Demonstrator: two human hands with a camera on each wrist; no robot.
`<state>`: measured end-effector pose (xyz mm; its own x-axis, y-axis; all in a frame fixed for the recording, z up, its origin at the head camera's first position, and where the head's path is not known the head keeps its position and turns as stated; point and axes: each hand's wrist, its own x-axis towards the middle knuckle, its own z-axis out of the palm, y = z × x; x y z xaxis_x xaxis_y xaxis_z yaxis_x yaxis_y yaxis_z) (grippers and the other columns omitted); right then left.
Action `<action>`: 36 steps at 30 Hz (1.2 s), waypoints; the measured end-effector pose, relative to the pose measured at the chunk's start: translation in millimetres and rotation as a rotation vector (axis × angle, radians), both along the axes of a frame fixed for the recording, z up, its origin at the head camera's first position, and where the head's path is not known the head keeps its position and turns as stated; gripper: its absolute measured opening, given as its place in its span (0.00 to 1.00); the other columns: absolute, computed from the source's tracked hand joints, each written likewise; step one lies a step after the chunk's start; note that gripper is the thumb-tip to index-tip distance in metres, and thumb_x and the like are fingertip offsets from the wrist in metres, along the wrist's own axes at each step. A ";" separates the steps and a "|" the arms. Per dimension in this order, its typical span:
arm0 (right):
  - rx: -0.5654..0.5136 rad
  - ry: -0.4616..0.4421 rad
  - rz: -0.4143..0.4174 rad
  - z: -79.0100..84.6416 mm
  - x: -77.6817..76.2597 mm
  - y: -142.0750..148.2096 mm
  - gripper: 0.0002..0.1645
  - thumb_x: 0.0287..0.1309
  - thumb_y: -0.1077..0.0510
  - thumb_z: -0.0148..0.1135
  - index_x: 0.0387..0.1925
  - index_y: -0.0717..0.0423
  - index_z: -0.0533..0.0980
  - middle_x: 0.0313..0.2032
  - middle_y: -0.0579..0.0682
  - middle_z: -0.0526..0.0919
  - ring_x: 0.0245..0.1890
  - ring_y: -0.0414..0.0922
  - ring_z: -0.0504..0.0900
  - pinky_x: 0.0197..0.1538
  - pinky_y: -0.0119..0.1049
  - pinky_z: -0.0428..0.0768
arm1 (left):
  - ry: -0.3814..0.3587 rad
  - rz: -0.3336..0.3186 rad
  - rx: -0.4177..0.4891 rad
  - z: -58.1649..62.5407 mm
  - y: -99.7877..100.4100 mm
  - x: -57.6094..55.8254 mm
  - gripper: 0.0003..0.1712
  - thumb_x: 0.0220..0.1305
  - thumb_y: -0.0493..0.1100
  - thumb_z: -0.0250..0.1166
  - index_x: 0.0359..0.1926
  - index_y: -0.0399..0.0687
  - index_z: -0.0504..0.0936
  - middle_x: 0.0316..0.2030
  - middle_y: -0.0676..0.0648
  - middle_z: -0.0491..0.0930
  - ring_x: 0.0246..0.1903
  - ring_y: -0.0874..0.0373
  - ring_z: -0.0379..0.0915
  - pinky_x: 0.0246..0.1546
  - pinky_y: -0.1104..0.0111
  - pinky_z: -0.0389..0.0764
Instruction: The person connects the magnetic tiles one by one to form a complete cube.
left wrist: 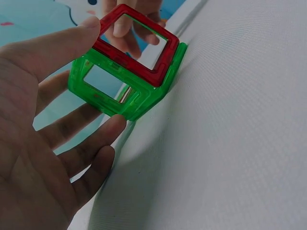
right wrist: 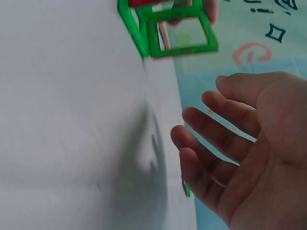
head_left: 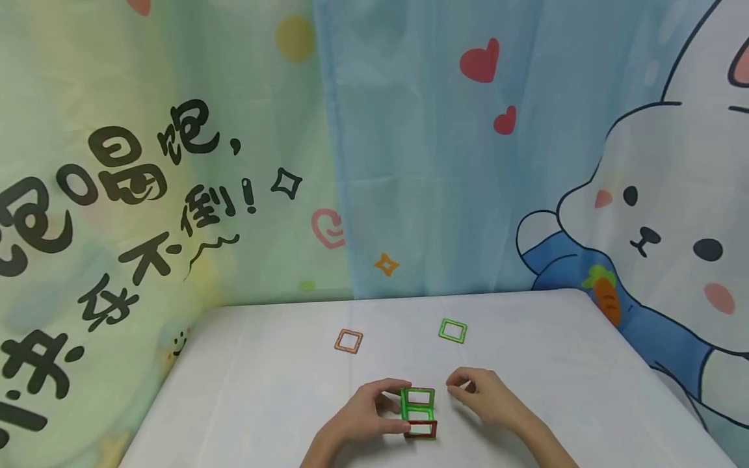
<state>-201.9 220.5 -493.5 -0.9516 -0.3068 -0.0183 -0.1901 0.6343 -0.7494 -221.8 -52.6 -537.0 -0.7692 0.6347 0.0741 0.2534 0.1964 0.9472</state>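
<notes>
My left hand [head_left: 370, 413] holds a small box-like build of magnetic tiles, its thumb on the red tile [left wrist: 127, 62] and its fingers behind and below. The build has several green open-frame tiles [head_left: 420, 409] joined at their edges, with the red one on the side towards me. In the left wrist view the green part [left wrist: 140, 103] sits close over the white cloth. My right hand [head_left: 482, 395] is just right of the build and apart from it. Its fingers are loosely bent, with nothing between them in the right wrist view.
Farther back on the white-covered table [head_left: 263, 364] lie an orange square tile [head_left: 345, 351] at left and a green square tile [head_left: 450, 340] at right. Behind the table hangs a printed curtain [head_left: 409, 195] with hearts, lettering and a cartoon rabbit.
</notes>
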 end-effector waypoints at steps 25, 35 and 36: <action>0.023 0.100 -0.335 -31.6 -86.5 41.7 0.23 0.57 0.58 0.68 0.51 0.69 0.76 0.36 0.56 0.82 0.38 0.52 0.78 0.42 0.47 0.75 | -0.013 -0.007 0.016 -3.1 -3.5 -0.1 0.34 0.52 0.41 0.76 0.61 0.50 0.76 0.52 0.50 0.79 0.37 0.63 0.79 0.43 0.71 0.75; 0.045 -0.003 -0.373 -30.5 -103.1 44.6 0.42 0.48 0.53 0.75 0.61 0.69 0.69 0.31 0.52 0.79 0.32 0.47 0.74 0.37 0.40 0.70 | -0.028 -0.007 -0.001 -0.8 -1.5 0.7 0.34 0.52 0.41 0.76 0.61 0.50 0.76 0.52 0.52 0.80 0.38 0.63 0.79 0.42 0.71 0.75; 0.044 -0.006 -0.376 -30.8 -103.9 45.6 0.42 0.48 0.53 0.75 0.61 0.69 0.69 0.31 0.52 0.79 0.32 0.47 0.74 0.37 0.40 0.70 | -0.030 -0.006 0.002 -1.0 -1.0 1.1 0.34 0.52 0.41 0.76 0.61 0.50 0.76 0.52 0.52 0.79 0.38 0.63 0.79 0.42 0.71 0.75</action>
<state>-305.7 266.1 -524.3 -0.9974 0.0655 -0.0296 0.0668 0.6909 -0.7199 -220.7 -53.7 -537.9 -0.7671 0.6393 0.0528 0.2264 0.1928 0.9548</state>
